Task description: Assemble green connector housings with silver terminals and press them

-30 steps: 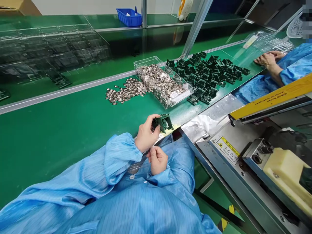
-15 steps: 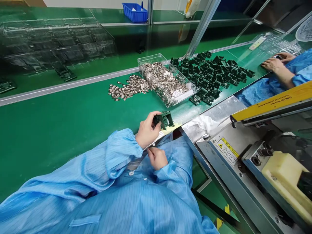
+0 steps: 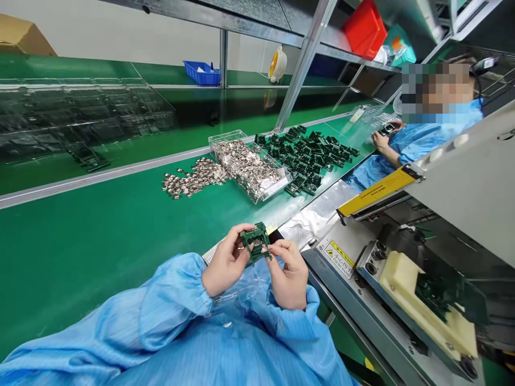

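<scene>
Hands are both closed on one piece: a dark green moulded plastic connector frame (image 3: 256,242) is pinched between the fingers and thumbs of the left hand (image 3: 226,264) and the right hand (image 3: 288,273). It is held up in front of a pale blue striped smock (image 3: 169,316), just off the near edge of the green worktop (image 3: 80,257); its fine detail is too small to be made out with certainty. Farther along the worktop, a clear rectangular plastic tray (image 3: 269,188) filled with silver stamped metal clips is seen, with a loose heap of silver clips (image 3: 193,178) to its left and a spread of dark green frames (image 3: 306,155) just beside it on the right. Beyond these, a co-worker's hand (image 3: 380,140) is placed near a dark part. To the right stands a grey metal machine (image 3: 386,300) bearing a yellow warning label (image 3: 339,259).
</scene>
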Motion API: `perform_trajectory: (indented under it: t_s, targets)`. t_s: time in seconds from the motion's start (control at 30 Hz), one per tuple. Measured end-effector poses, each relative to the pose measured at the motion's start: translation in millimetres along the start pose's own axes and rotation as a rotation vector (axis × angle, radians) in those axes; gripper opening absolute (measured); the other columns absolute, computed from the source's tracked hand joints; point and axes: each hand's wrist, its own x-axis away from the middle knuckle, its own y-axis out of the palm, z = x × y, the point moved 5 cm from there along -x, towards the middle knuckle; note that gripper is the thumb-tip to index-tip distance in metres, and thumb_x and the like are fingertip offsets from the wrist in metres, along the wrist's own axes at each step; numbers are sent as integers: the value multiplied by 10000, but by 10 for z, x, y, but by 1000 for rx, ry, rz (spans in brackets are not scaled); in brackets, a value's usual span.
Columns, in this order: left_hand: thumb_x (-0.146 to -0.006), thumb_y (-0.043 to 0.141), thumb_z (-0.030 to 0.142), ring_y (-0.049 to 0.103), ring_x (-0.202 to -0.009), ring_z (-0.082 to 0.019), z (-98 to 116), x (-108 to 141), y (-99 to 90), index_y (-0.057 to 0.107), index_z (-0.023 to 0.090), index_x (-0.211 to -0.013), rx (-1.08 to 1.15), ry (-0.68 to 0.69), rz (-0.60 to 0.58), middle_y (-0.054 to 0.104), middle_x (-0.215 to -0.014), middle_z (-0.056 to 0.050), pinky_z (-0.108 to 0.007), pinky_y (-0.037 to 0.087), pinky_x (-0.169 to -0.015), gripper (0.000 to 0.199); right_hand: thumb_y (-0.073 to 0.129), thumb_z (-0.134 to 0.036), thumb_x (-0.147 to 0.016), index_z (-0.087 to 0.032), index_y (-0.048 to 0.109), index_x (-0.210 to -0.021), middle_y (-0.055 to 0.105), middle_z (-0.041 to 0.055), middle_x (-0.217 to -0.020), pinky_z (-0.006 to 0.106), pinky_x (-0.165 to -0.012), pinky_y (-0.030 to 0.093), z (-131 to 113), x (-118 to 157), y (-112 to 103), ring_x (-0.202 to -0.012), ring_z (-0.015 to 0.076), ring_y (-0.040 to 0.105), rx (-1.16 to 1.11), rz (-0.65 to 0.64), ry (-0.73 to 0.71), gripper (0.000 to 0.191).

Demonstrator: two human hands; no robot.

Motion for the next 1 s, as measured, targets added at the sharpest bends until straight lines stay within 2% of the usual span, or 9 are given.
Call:
perform_trajectory:
  t_s: [0.23, 0.37, 0.47, 0.57, 0.67, 0.73, 0.8, 0.9, 1.0]
  targets:
    - [-927, 487, 210, 549, -715, -126, 69, 74, 40, 458, 221, -1261, -90, 20, -51, 610, -1058, -63, -228, 451, -624, 336, 660, -206, -849, -204, 661, -782, 548, 46, -874, 333, -757, 450, -66, -40, 85, -843, 198, 539, 133, 37, 2, 67]
    - [-936, 490, 227, 497, -656, -110, 70, 120, 65, 467, 226, -1260, -125, 37, -50, 601, -1015, -58, -222, 434, -590, 325, 693, -258, -812, -200, 581, -729, 547, 40, -881, 303, -708, 460, 34, -7, 71, -833, 192, 550, -70, 65, 162, 152]
    - [-940, 477, 216, 547, -711, -126, 133, 109, 119, 460, 224, -1264, -97, 39, -116, 609, -1002, -58, -236, 473, -636, 324, 769, -286, -750, -218, 537, -859, 595, 33, -937, 290, -723, 489, 182, 34, 32, -861, 193, 596, -383, 58, 348, 266]
    - [-934, 472, 201, 624, -868, -172, 259, 40, 243, 436, 213, -1283, -39, 17, -240, 630, -1062, -76, -282, 520, -756, 351, 763, -253, -759, -258, 509, -1193, 584, 77, -1207, 338, -862, 492, 177, 70, -134, -1069, 229, 579, -474, -66, 333, 503]
    - [-916, 491, 194, 633, -985, -206, 425, -51, 480, 409, 197, -1315, -25, -5, -377, 630, -1137, -100, -323, 530, -839, 408, 718, -231, -805, -301, 415, -1395, 406, 80, -1462, 390, -984, 441, 29, 164, -488, -1319, 272, 403, -335, -171, 194, 667]
    - [-906, 506, 195, 627, -1040, -214, 562, -110, 729, 416, 204, -1329, -5, 17, -526, 605, -1215, -110, -341, 527, -885, 433, 733, -228, -800, -329, 450, -1380, 410, 59, -1461, 406, -1015, 423, -92, 279, -832, -1350, 285, 365, -188, -119, 119, 654]
    - [-903, 524, 208, 634, -1058, -212, 705, -161, 1060, 416, 219, -1354, 67, 36, -788, 596, -1253, -108, -348, 530, -910, 464, 774, -246, -768, -332, 511, -1319, 462, 61, -1407, 416, -1009, 437, -208, 444, -1228, -1310, 298, 418, -71, -16, 70, 616]
    - [-895, 572, 255, 640, -1079, -218, 898, -310, 1600, 426, 216, -1370, 108, 97, -1128, 625, -1227, -110, -359, 543, -916, 499, 807, -267, -735, -278, 557, -1260, 528, 95, -1326, 435, -1008, 448, -276, 792, -1919, -1241, 306, 490, 34, 237, 86, 581]
    - [-854, 632, 301, 510, -1276, -266, 1071, -638, 2151, 471, 186, -1341, -65, 359, -994, 540, -1364, -143, -437, 432, -1077, 527, 829, -268, -702, -233, 563, -1209, 597, 96, -1210, 445, -999, 451, -201, 1235, -2695, -1155, 282, 554, 136, 707, 162, 573]
